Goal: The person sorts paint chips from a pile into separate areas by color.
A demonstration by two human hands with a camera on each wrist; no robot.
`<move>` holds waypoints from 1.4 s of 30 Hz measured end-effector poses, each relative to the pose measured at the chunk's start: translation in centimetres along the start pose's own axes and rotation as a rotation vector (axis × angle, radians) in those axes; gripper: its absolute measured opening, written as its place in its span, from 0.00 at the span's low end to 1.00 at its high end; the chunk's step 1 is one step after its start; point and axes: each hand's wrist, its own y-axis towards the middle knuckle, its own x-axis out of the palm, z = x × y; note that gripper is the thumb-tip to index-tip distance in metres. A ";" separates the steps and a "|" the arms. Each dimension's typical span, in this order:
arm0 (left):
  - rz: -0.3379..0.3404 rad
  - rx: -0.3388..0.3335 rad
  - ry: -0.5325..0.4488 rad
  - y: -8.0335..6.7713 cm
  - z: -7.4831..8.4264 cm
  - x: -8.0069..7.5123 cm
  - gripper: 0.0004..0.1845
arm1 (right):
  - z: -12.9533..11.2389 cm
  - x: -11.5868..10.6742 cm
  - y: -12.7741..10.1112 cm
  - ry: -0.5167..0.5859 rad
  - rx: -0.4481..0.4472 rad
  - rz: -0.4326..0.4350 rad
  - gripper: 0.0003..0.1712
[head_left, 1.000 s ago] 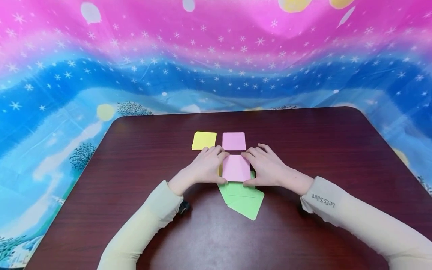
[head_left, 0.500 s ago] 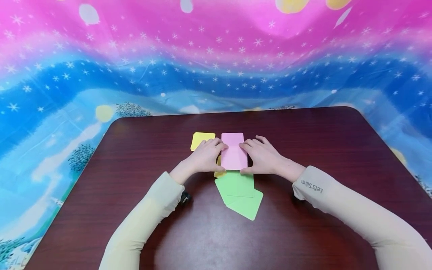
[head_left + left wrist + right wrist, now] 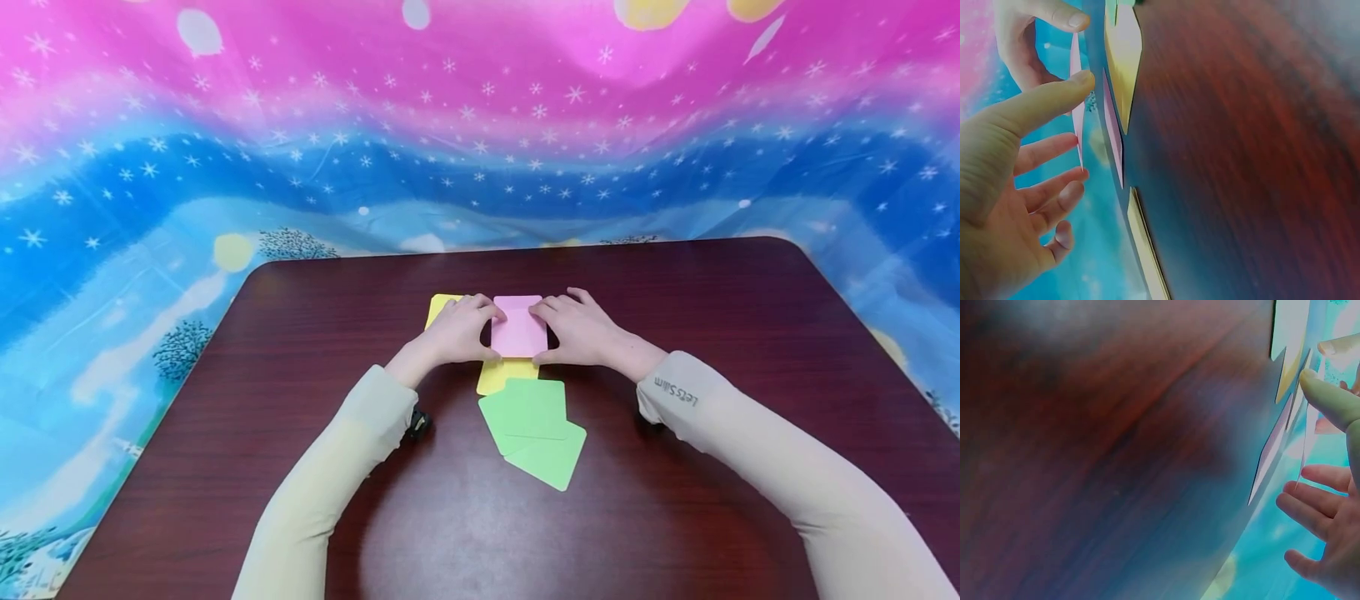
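Note:
A square pink card (image 3: 519,335) is held level between both hands, raised off the table. My left hand (image 3: 459,330) pinches its left edge between thumb and fingers, and my right hand (image 3: 583,330) does the same at the right edge. Beneath it, another pink card (image 3: 1114,134) lies on the table, as the left wrist view shows; from the head the held card overlaps most of it. A yellow card (image 3: 508,377) lies just nearer to the person, partly covered in view. Yellow cards (image 3: 1146,250) in a small stack lie left, mostly behind my left hand in the head view.
Several green cards (image 3: 543,458) lie overlapped and fanned out on the dark wooden table (image 3: 675,500), nearest the person. A patterned pink and blue cloth (image 3: 480,158) hangs behind the table's far edge.
Both hands have carried the pink card away from the person, from over the green and yellow cards to over the far pink card. The near yellow card and more of the green ones now show.

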 end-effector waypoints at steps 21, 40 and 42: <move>-0.091 -0.057 0.015 3.0 -1.1 0.1 0.30 | 1.7 0.2 2.7 0.056 0.102 -0.142 0.45; -0.124 -0.070 -0.005 4.3 -2.0 -0.1 0.28 | 2.6 0.3 4.3 0.117 0.159 -0.227 0.46; -0.122 -0.066 -0.007 4.4 -2.0 -0.1 0.28 | 2.7 0.3 4.4 0.126 0.165 -0.233 0.47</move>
